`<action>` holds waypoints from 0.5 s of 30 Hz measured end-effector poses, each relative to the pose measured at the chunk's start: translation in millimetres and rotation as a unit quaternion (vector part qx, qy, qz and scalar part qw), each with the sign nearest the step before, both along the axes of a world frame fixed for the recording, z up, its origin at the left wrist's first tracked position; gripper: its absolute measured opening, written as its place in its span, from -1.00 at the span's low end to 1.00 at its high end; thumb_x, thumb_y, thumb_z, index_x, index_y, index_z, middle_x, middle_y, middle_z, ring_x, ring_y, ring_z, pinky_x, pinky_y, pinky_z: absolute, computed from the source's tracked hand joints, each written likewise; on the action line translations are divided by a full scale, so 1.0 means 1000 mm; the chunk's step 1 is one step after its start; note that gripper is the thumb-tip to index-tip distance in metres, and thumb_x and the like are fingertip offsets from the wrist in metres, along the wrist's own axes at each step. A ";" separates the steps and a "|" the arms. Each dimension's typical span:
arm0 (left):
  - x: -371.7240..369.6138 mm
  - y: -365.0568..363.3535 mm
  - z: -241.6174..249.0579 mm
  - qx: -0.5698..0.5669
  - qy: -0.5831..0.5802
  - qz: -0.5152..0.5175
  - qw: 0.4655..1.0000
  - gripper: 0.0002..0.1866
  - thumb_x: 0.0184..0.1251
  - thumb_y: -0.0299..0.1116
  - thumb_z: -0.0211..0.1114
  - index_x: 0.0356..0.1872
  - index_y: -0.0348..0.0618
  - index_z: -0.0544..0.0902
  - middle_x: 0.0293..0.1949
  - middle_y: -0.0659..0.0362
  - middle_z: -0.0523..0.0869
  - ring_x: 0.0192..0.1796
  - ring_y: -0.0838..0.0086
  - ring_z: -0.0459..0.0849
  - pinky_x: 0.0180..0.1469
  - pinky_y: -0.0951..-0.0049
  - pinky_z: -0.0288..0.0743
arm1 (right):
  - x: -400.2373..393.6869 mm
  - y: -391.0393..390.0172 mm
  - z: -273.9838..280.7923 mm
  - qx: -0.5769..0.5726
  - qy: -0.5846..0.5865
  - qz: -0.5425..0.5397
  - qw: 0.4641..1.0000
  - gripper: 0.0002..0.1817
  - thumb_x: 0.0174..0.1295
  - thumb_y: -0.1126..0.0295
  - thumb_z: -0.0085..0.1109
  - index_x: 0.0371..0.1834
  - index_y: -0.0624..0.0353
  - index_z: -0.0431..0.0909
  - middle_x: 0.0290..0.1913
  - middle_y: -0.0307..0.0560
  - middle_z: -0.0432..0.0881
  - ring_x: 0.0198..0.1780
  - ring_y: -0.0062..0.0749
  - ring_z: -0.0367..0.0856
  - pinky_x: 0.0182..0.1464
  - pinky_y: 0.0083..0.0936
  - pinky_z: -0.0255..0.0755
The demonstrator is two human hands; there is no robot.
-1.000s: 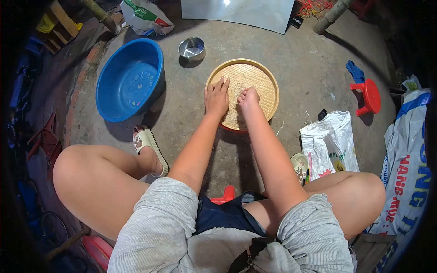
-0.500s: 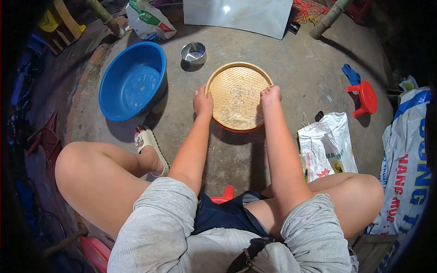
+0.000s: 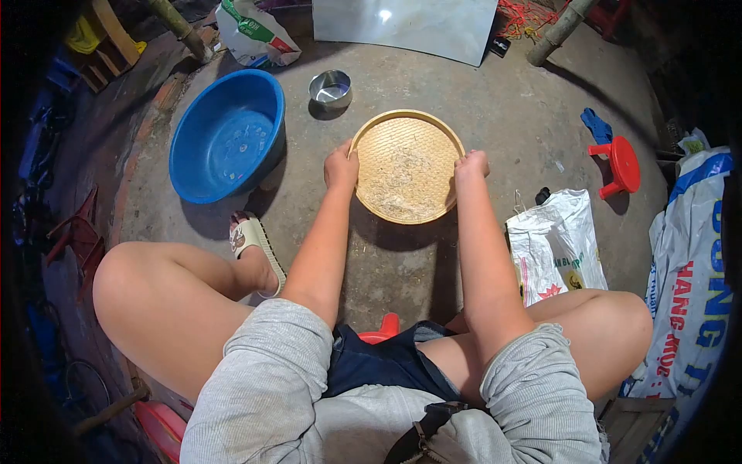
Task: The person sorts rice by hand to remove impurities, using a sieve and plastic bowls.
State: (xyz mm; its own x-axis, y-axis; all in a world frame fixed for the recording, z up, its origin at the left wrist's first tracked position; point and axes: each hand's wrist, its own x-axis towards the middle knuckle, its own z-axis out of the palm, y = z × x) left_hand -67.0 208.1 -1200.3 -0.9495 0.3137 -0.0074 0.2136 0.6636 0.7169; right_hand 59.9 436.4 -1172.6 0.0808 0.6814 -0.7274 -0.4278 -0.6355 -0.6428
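A round woven bamboo winnowing tray (image 3: 386, 143) is held out in front of me over the concrete floor. Pale grains or husks (image 3: 406, 185) lie scattered on its mat, mostly in the middle and toward the near rim. My left hand (image 3: 341, 165) is closed on the left side of the rim. On the opposite side, my right hand (image 3: 471, 165) grips the rim, its fingers partly hidden. The tray casts a shadow on the floor below it.
A large blue basin (image 3: 182, 155) stands at left, with a small steel bowl (image 3: 331, 90) beyond it. White sacks (image 3: 555, 243) lie by my right knee. A red stool (image 3: 623, 166) is farther right. A shiny panel (image 3: 406, 27) and bamboo poles (image 3: 560, 35) stand at the back.
The tray has shifted slightly right and changed tilt, both hands moving with it. A red edge that showed under its near rim is now out of sight. The husks have spread a little.
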 end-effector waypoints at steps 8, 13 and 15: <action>0.009 0.005 0.003 -0.003 0.015 0.027 1.000 -0.63 0.26 -0.21 0.09 0.08 -0.01 0.54 -0.11 -0.06 0.56 -0.03 0.10 0.54 0.03 0.24 0.41 | -0.025 -0.031 -0.023 0.159 -0.124 0.176 0.963 -0.66 0.22 0.27 -0.15 -0.57 0.31 0.40 -0.66 -0.13 0.38 -0.69 -0.39 0.32 -0.61 -0.42 0.14; 0.002 0.018 0.002 0.023 0.030 0.027 0.999 -0.62 0.27 -0.20 0.06 0.07 -0.09 0.53 -0.05 -0.04 0.54 0.02 0.11 0.52 0.05 0.24 0.39 | -0.029 -0.048 -0.013 0.443 -0.343 0.424 0.711 -0.50 0.27 0.13 -0.12 -0.58 0.38 0.54 -0.53 0.28 0.56 -0.45 0.08 0.56 -0.28 -0.18 0.37; -0.003 0.023 0.002 0.041 0.010 0.007 0.999 -0.61 0.28 -0.18 0.05 0.07 -0.12 0.51 -0.02 -0.05 0.54 0.04 0.11 0.51 0.07 0.23 0.37 | -0.034 -0.053 -0.010 0.437 -0.351 0.476 0.677 -0.50 0.25 0.12 -0.12 -0.59 0.35 0.56 -0.52 0.32 0.54 -0.39 0.18 0.55 -0.25 -0.16 0.38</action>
State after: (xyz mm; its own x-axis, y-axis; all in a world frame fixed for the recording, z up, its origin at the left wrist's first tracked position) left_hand -70.0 230.8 -1198.6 -0.9538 0.2983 0.0362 0.2185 0.6058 0.7650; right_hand 25.6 383.7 -1182.5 -0.5820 0.8129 -0.0222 0.5145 0.3469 -0.7842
